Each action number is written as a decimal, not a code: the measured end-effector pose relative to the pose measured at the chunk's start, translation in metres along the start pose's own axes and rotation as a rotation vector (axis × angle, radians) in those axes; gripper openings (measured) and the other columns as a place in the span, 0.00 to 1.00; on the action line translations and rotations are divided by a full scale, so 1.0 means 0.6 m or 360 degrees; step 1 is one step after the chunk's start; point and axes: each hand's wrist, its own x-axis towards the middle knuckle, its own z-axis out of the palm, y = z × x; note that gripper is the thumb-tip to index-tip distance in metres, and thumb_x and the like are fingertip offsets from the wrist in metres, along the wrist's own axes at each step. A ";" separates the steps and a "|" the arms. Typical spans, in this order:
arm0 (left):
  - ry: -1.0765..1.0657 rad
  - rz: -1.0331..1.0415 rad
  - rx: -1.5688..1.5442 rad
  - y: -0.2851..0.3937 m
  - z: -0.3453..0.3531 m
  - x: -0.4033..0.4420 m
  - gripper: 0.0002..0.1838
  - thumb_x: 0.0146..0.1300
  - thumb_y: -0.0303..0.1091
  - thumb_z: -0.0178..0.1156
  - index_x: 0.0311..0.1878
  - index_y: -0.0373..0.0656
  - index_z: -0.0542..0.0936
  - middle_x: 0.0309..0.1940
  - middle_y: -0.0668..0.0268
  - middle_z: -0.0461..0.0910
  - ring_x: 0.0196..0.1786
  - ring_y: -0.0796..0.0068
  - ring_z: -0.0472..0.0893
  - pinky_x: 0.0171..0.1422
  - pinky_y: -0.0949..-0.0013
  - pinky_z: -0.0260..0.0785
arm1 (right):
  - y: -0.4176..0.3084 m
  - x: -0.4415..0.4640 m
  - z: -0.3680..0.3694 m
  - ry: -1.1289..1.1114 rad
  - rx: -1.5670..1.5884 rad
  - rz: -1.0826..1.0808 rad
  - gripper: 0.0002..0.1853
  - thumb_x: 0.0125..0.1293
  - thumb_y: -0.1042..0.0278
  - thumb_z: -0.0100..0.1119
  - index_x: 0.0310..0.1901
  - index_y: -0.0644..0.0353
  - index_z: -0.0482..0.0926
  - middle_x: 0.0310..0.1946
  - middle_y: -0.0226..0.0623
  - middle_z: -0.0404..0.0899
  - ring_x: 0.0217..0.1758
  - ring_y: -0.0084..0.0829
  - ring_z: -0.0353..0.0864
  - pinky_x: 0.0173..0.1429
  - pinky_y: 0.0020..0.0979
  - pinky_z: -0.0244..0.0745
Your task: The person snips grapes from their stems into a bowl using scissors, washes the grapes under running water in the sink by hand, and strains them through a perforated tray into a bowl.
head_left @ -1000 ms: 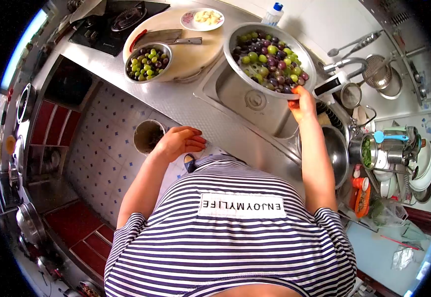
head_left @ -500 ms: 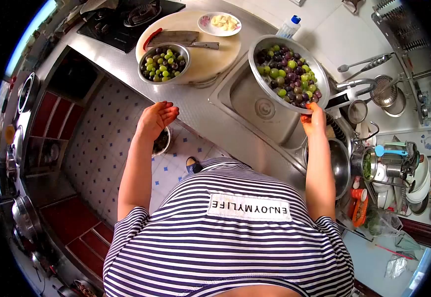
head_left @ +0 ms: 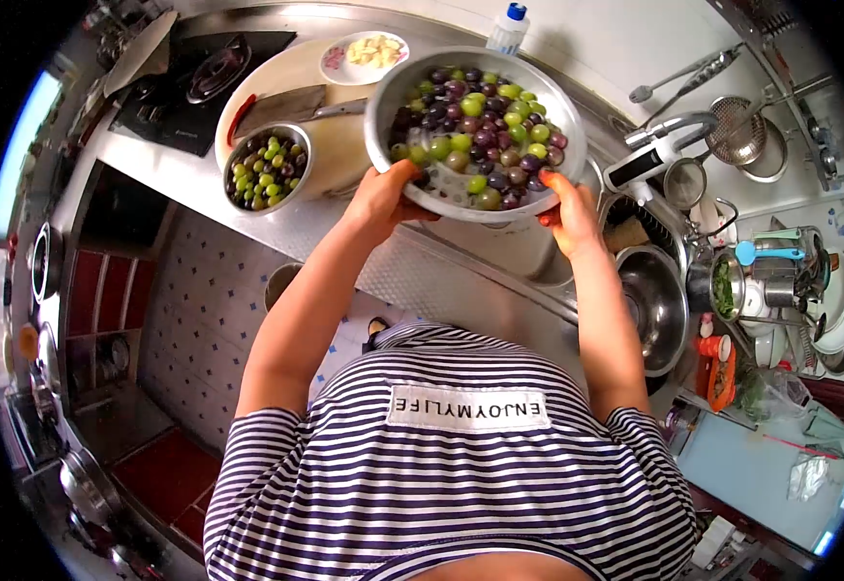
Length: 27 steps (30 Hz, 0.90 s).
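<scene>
A large metal basin (head_left: 380,145) of green and purple grapes (head_left: 485,121) is held up over the sink (head_left: 509,254) and counter edge. My left hand (head_left: 386,201) grips its near left rim, fingers curled under it. At the near right rim my right hand (head_left: 573,213) holds on, thumb over the edge, reddish stains on the fingertips. The basin tilts a little toward me, and the grapes gather mostly at its right side. A smaller steel bowl (head_left: 307,160) of grapes stands at the counter's edge, left of my left hand.
A round cutting board (head_left: 330,174) bears a cleaver (head_left: 291,104), a red chili (head_left: 241,116) and a plate of peeled garlic (head_left: 337,70). The faucet (head_left: 635,167) is right of the basin. An empty steel bowl (head_left: 669,320) sits beside the sink. The stove (head_left: 165,126) is far left.
My left hand has moved from open beside the counter to grip the basin's left rim. The basin has shifted left, now held in both hands. The view has turned somewhat.
</scene>
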 end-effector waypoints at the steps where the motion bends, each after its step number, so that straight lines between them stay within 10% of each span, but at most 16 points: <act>1: 0.0051 -0.0001 -0.0020 -0.006 -0.009 0.007 0.21 0.61 0.35 0.46 0.54 0.31 0.64 0.41 0.50 0.76 0.36 0.57 0.81 0.35 0.56 0.80 | 0.001 0.010 -0.012 -0.0137 -0.0032 0.0044 0.22 0.57 0.48 0.56 0.36 0.64 0.76 0.25 0.37 0.79 0.19 0.26 0.75 0.19 0.24 0.68; 5: 0.0257 0.0061 -0.0253 0.003 -0.019 -0.005 0.20 0.55 0.26 0.46 0.52 0.28 0.63 0.37 0.49 0.75 0.32 0.53 0.81 0.30 0.56 0.81 | 0.013 0.085 -0.079 -0.0708 0.0175 0.0245 0.39 0.59 0.27 0.35 0.49 0.60 0.74 0.34 0.39 0.82 0.29 0.29 0.81 0.32 0.26 0.74; 8: 0.0494 0.0202 -0.0168 -0.006 -0.038 -0.003 0.21 0.54 0.25 0.47 0.53 0.28 0.62 0.37 0.51 0.76 0.31 0.58 0.81 0.29 0.59 0.80 | 0.201 0.225 -0.143 0.0003 -0.0398 0.0154 0.18 0.65 0.57 0.48 0.47 0.64 0.75 0.31 0.41 0.81 0.32 0.30 0.81 0.34 0.29 0.73; 9: 0.0588 0.0171 -0.0186 0.001 -0.036 -0.010 0.20 0.54 0.24 0.47 0.51 0.30 0.65 0.37 0.52 0.75 0.32 0.59 0.81 0.28 0.59 0.79 | 0.290 0.276 -0.189 -0.0166 -0.1269 0.0071 0.15 0.60 0.65 0.52 0.46 0.64 0.76 0.33 0.42 0.81 0.35 0.37 0.81 0.38 0.35 0.74; 14: 0.0815 0.0284 -0.0270 -0.011 -0.045 -0.025 0.18 0.50 0.20 0.46 0.48 0.33 0.67 0.37 0.58 0.73 0.38 0.64 0.77 0.43 0.60 0.74 | 0.361 0.269 -0.129 -0.0012 -0.1877 0.0006 0.14 0.51 0.69 0.57 0.41 0.64 0.77 0.35 0.50 0.79 0.43 0.47 0.77 0.47 0.41 0.72; 26: 0.0849 0.0107 -0.0368 -0.032 -0.054 -0.043 0.17 0.49 0.20 0.48 0.46 0.35 0.70 0.36 0.59 0.76 0.35 0.66 0.77 0.39 0.65 0.72 | 0.375 0.301 -0.112 -0.0358 -0.2230 -0.0024 0.13 0.57 0.69 0.50 0.41 0.64 0.77 0.41 0.53 0.77 0.47 0.52 0.76 0.51 0.46 0.71; 27: 0.0847 0.0120 -0.0378 -0.033 -0.052 -0.043 0.17 0.49 0.20 0.48 0.46 0.35 0.70 0.36 0.59 0.76 0.35 0.66 0.77 0.39 0.65 0.72 | 0.457 0.352 -0.156 -0.0343 -0.2117 -0.0213 0.12 0.57 0.66 0.54 0.38 0.64 0.78 0.38 0.49 0.80 0.38 0.44 0.81 0.39 0.40 0.76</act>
